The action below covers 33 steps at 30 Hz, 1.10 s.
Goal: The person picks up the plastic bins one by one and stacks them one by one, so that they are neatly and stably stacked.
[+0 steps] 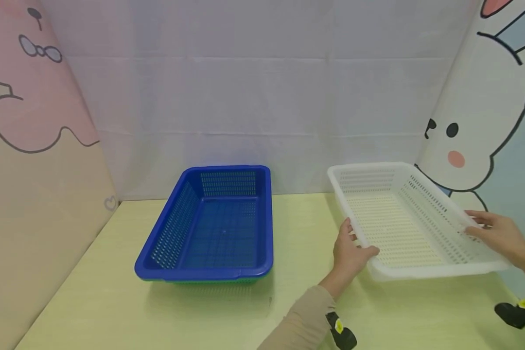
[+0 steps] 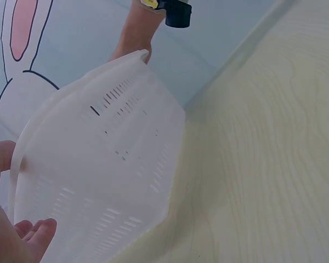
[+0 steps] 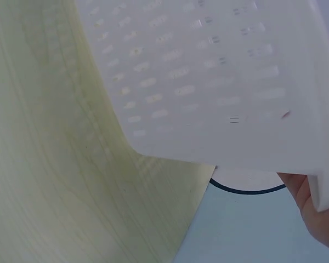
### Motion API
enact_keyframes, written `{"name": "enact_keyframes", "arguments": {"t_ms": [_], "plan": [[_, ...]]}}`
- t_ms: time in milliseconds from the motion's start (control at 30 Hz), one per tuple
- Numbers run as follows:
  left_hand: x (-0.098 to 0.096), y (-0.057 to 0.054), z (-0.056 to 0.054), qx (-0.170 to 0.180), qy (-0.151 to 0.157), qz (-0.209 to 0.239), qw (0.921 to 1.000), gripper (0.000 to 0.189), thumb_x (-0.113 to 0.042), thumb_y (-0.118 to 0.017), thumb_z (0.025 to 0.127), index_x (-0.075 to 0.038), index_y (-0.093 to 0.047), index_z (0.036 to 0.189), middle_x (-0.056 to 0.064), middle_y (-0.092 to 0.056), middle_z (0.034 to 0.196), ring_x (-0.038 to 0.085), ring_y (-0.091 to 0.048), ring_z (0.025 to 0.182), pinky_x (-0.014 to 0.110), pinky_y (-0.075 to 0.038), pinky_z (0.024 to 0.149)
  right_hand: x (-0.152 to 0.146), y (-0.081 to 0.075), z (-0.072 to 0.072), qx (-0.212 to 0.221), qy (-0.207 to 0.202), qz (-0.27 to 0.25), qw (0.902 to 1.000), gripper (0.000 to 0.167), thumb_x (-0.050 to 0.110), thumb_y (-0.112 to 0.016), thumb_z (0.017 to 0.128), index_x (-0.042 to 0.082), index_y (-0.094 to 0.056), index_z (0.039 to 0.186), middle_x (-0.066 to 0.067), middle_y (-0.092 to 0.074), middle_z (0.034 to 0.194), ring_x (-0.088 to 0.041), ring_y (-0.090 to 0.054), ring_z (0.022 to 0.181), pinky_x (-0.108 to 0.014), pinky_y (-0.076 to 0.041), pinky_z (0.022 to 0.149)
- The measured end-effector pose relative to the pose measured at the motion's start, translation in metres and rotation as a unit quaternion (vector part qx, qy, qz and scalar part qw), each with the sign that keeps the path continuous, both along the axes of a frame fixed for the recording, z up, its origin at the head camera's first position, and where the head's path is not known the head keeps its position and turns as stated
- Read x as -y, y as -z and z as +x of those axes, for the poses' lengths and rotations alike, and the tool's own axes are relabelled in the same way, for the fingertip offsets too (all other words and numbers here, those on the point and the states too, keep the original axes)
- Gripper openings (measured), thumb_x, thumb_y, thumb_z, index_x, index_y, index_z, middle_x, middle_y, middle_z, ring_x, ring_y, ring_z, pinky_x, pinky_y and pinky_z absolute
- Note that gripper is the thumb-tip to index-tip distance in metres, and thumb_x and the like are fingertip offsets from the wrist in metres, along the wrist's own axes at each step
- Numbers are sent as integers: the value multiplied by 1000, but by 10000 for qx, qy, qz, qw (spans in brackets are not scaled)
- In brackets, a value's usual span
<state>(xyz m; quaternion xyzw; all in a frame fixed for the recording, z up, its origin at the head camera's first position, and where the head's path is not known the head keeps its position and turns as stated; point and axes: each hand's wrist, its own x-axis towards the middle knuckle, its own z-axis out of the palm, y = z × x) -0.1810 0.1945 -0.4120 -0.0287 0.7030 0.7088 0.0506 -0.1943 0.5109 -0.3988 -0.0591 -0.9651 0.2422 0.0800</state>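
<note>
Both of my hands are at a white perforated plastic basket [image 1: 442, 271], which slants on the right side of the table with nothing inside it. With thumb over the rim and fingers beneath, my left hand [image 1: 350, 255] grips the near part of its left side. On the opposite side, my right hand [image 1: 503, 238] holds the right rim, the thumb on the inner face. The left wrist view shows the basket's outer wall [image 2: 98, 153] from low down, and a hand [image 3: 318, 222] at the rim appears in the right wrist view.
A blue perforated basket [image 1: 203, 274] stands left of the white one, with a green edge [image 1: 245, 281] showing beneath it. Behind the pale wood-grain table [image 1: 92, 291] hangs a white cloth [image 1: 253, 97]. Cartoon-printed panels [image 1: 468, 112] flank the table on both sides.
</note>
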Motion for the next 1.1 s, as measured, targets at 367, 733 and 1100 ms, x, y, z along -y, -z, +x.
{"name": "enact_keyframes", "arguments": {"t_ms": [367,733,1100], "plan": [[10,-9,1,-192,85,-195,9996,83,0,-76,61,-14,-41,134,-3,-54,116,18,-59,88,23,-51,69,8,-4,-1,9,69,-188,9998,52,10,-52,86,-20,-34,125,-41,-44,107,-19,-55,60,-27,-46,44],[28,-17,-3,-484,279,-742,9957,84,-6,-78,62,-13,-39,136,3,-58,112,17,-60,89,20,-50,68,20,-14,-2,86,33,-550,9984,56,15,-52,87,-17,-33,129,-42,-41,114,-11,-56,59,-29,-48,46],[53,-23,-8,-554,335,-812,9946,83,-4,-76,64,-10,-37,137,4,-55,121,21,-59,95,24,-51,71,45,-26,-1,306,-126,-1084,9936,57,18,-52,88,-14,-33,131,-35,-50,109,-11,-59,58,-33,-50,48]]}}
